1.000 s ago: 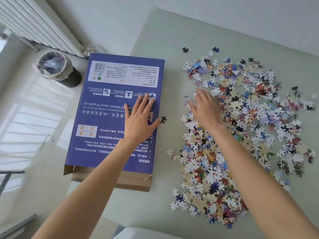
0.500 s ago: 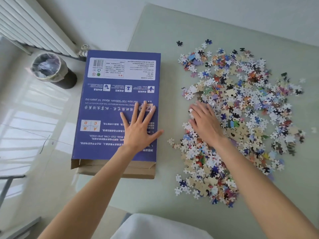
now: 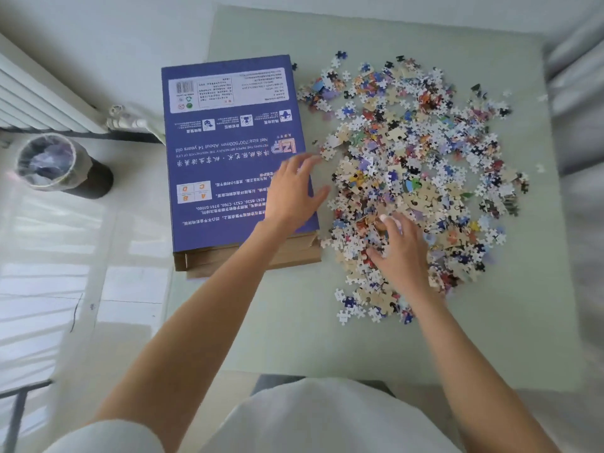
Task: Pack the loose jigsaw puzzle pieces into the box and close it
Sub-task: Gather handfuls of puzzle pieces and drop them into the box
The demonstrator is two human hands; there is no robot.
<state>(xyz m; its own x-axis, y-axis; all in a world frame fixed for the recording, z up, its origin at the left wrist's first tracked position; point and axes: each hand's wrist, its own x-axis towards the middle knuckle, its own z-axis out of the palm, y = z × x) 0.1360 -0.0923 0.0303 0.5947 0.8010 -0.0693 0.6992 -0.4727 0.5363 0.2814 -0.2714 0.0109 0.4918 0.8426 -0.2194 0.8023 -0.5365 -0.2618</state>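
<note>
From the head view, the flat blue cardboard puzzle box with white printed panels [image 3: 228, 152] lies face-up on the left part of the pale green tabletop [image 3: 392, 348], its long axis running away from the person toward the far wall, slightly slanted. Its print reads upside down from here, so the barcode end points away and the near short end faces the person. That near end shows brown cardboard layers, apparently an open flap or tray edge, though the forearm crosses it and I cannot make out how far it is open. The left hand [image 3: 291, 194] rests flat on the box's right near portion, fingers straight and spread, gripping nothing, fingertips reaching the box's right edge; it hides part of the printed text. Just beside the box to the right, the big scatter of small multicoloured loose jigsaw pieces [image 3: 425, 152] covers the middle and right of the table, some lying brown side up, a few strays apart at the far and right edges. The right hand [image 3: 400, 253] lies palm down on the near side of that heap, fingers bent into the pieces; whether it actually grasps any is hidden under the hand and blurred. Off the table to the left stand a round dark waste bin lined with a clear bag [image 3: 58, 165] and a white ribbed radiator [image 3: 39, 103], cut off by the frame. The right edge of the picture is smeared with blur.
</note>
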